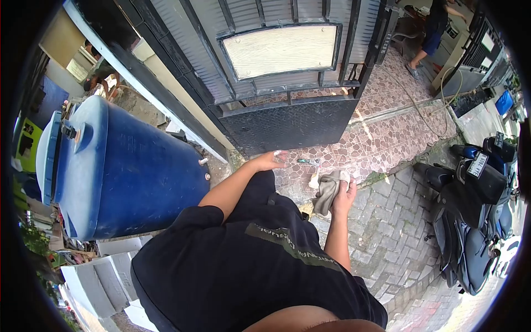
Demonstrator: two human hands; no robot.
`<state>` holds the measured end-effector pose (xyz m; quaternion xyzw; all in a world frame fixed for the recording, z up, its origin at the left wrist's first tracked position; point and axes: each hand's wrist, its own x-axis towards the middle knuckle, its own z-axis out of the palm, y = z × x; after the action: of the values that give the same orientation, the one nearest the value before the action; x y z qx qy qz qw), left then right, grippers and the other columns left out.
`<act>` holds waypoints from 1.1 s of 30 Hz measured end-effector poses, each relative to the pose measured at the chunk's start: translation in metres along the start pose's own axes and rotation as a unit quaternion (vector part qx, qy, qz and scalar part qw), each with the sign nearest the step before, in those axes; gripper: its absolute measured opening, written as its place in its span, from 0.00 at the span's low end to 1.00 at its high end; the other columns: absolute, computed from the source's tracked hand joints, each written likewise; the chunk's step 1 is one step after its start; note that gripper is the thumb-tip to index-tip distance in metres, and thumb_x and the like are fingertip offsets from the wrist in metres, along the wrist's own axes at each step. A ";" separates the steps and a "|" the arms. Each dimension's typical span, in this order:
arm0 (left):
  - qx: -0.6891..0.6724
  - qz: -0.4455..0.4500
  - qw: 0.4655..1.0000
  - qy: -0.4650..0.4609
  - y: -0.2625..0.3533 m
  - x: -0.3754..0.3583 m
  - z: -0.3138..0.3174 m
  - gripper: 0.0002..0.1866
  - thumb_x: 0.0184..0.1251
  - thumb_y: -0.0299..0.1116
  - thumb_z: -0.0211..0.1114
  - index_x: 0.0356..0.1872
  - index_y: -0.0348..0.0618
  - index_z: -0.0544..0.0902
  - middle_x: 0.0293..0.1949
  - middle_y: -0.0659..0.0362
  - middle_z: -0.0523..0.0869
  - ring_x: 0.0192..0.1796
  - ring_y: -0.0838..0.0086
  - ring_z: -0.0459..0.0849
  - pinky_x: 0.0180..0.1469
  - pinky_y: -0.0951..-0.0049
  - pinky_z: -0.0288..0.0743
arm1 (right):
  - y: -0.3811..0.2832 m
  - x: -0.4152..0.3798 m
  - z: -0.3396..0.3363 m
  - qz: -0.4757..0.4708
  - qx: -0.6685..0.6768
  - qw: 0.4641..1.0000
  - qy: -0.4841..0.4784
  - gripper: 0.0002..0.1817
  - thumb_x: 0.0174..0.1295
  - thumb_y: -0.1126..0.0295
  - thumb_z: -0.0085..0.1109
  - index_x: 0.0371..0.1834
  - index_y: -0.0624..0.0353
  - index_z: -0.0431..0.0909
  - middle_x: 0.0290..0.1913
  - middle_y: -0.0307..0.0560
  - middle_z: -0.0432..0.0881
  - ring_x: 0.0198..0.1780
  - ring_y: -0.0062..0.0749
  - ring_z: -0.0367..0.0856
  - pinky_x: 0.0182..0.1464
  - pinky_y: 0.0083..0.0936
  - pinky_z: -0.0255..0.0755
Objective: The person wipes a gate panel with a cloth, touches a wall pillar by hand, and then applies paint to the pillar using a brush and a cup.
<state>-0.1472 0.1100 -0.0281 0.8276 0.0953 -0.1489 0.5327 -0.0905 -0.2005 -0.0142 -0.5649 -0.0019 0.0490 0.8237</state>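
A crumpled grey-beige cloth (326, 193) hangs from my right hand (345, 195), whose fingers are closed on it. My left hand (271, 160) is held out in front of my body with its fingers apart and nothing in it. Between the two hands, a small tool with a green and dark handle (308, 161) lies on the patterned tiles (381, 149). A small whitish item (315, 180) shows just left of the cloth; what it is cannot be made out.
A black metal gate (290, 130) stands ahead. To the left is a large blue tank (144, 171), with white blocks (99, 282) below it. Parked motorcycles (470, 221) stand at right on grey paving (387, 238). A hose (420, 113) and another person (434, 33) are at upper right.
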 end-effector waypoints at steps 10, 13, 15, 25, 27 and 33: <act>0.076 0.060 0.979 -0.182 0.083 0.001 0.058 0.34 0.60 0.39 0.62 0.67 0.40 0.62 0.58 0.49 0.75 0.58 0.66 0.74 0.61 0.69 0.65 | -0.037 -0.009 0.046 0.032 0.136 0.989 -0.049 0.08 0.65 0.75 0.48 0.47 0.60 0.72 0.43 0.41 0.77 0.43 0.22 0.74 0.48 0.20 0.68; -0.056 0.098 0.986 -0.121 0.070 -0.002 0.046 0.25 0.64 0.35 0.57 0.61 0.39 0.68 0.54 0.53 0.78 0.55 0.68 0.76 0.58 0.71 0.68 | -0.042 -0.010 0.061 0.054 0.153 0.985 -0.063 0.08 0.65 0.76 0.48 0.46 0.60 0.71 0.42 0.42 0.77 0.43 0.23 0.75 0.48 0.22 0.71; -0.173 0.120 0.975 -0.075 0.044 0.004 0.039 0.20 0.65 0.36 0.54 0.56 0.38 0.74 0.51 0.55 0.80 0.53 0.69 0.78 0.55 0.72 0.71 | -0.041 -0.011 0.071 0.074 0.163 0.982 -0.066 0.09 0.65 0.75 0.48 0.47 0.60 0.71 0.42 0.42 0.78 0.43 0.25 0.77 0.48 0.24 0.72; -0.568 -0.023 0.821 0.057 0.036 -0.029 -0.032 0.24 0.71 0.46 0.45 0.58 0.39 0.72 0.53 0.53 0.79 0.54 0.68 0.79 0.56 0.68 0.73 | -0.042 -0.001 0.159 -0.142 -0.140 0.970 -0.139 0.10 0.65 0.73 0.50 0.45 0.68 0.73 0.58 0.50 0.69 0.55 0.30 0.69 0.61 0.26 0.58; -0.523 -0.062 0.845 0.095 0.053 -0.045 -0.050 0.22 0.73 0.44 0.44 0.57 0.40 0.73 0.52 0.54 0.80 0.52 0.70 0.80 0.55 0.70 0.73 | -0.028 0.003 0.182 -0.083 -0.049 0.981 -0.167 0.09 0.66 0.73 0.48 0.46 0.66 0.71 0.52 0.49 0.74 0.51 0.28 0.71 0.57 0.25 0.62; -0.380 0.064 0.920 0.068 0.019 -0.045 -0.109 0.19 0.73 0.39 0.47 0.58 0.38 0.70 0.53 0.56 0.77 0.56 0.73 0.75 0.57 0.74 0.69 | -0.028 0.015 0.296 -0.110 -0.120 0.972 -0.170 0.07 0.66 0.74 0.45 0.44 0.63 0.69 0.40 0.42 0.74 0.42 0.22 0.71 0.49 0.21 0.66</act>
<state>-0.1673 0.2013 0.0458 0.5751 0.1281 -0.0103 0.8079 -0.0903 0.0659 0.1178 -0.6396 -0.2098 0.0526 0.7376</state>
